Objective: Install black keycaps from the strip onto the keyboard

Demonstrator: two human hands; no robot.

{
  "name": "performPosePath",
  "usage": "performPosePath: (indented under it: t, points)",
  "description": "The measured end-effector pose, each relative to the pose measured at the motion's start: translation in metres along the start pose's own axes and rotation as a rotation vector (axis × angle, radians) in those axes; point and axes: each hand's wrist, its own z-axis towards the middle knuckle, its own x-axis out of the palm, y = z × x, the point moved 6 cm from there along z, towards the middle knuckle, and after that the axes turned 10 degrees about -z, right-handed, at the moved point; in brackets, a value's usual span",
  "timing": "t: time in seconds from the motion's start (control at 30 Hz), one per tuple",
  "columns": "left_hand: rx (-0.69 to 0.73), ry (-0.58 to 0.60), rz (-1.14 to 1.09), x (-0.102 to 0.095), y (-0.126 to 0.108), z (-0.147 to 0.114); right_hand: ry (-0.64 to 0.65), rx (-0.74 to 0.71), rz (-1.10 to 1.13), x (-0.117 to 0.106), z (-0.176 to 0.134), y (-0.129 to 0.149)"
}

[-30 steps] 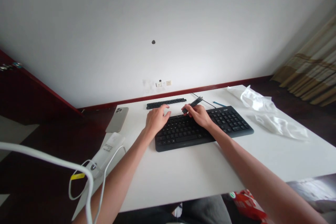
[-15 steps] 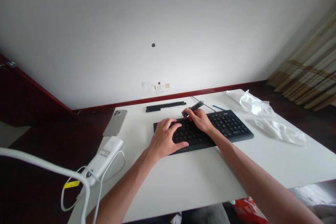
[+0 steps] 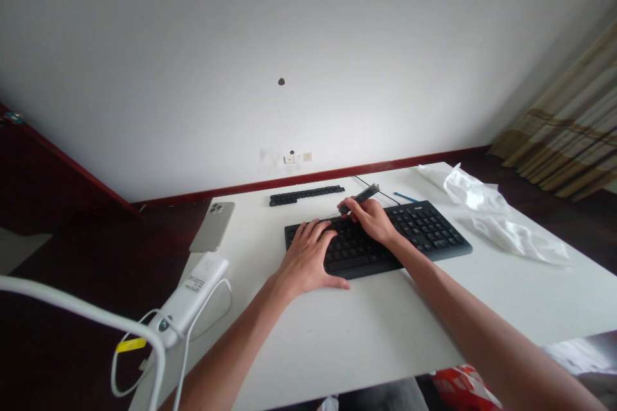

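A black keyboard [image 3: 424, 226] lies slightly askew on the white table. My left hand [image 3: 308, 253] rests across its left end, fingers spread over the keys and thumb stretched past the front edge. Between the fingers of my right hand [image 3: 372, 218] is a small dark brush [image 3: 364, 194], its pale bristled end pointing up and to the right. Its lower end is over the keyboard's back edge, where a thin wire-like line shows faintly. Behind the keyboard stands a row of black keycaps [image 3: 308, 194].
To the left lie a phone [image 3: 213, 226] and a white power strip [image 3: 193, 292] with looping white cables [image 3: 186, 347]. Crumpled clear plastic bags [image 3: 520, 237] are on the right. A thin blue stick [image 3: 405, 197] and a black cable [image 3: 380, 191] lie behind the keyboard.
My left thumb has slid from the keys to beyond the keyboard's front edge. My right hand still grips the brush at nearly the same spot. The view has shifted slightly.
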Motion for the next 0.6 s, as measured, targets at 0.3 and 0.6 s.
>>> performPosePath:
  t: [0.3,0.6]
  points:
    - [-0.002,-0.024,-0.040,-0.0010,-0.0029,0.0010,-0.004,0.006,-0.006,-0.0010,-0.0007,0.0045]
    - [-0.050,-0.012,-0.068,-0.0028,-0.0056,0.0019,-0.015,0.013,-0.012,-0.0006,-0.0014,0.0038]
